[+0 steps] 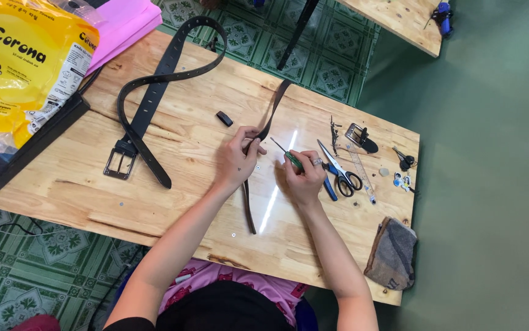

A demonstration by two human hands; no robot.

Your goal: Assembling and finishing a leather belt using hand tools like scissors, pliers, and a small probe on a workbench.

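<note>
At a pine table (172,202), I pin a dark strap (263,136) with my left hand (237,160), fingers closed over it where it bends. My right hand (304,178) is wrapped shut around a green-handled screwdriver (286,154), its thin shaft angled toward 10 o'clock, its tip close to the strap just off my left fingertips.

The strap's long axis runs roughly 12 to 6 o'clock: one leg climbs toward 1 o'clock to the far table edge, the other drops past my left wrist toward the near edge. From the screwdriver's tip the strap lies at 10 o'clock, near; whether they touch I cannot tell. My left hand is on the strap; my right is just beside it.

At 9 o'clock of my left hand, a second, wider black belt (154,98) loops across the board, its square buckle (120,162) well apart from my work. A small black loop (224,118) sits at 11 o'clock, near. At 3 o'clock of my right hand lie scissors (341,171), then a ruler (362,175), a loose buckle (359,136) and small bits toward the right edge, and a folded cloth (392,252) at the near right corner. A yellow bag (22,58) crowds the far left. Bare board lies between the belts and toward 7 o'clock.
</note>
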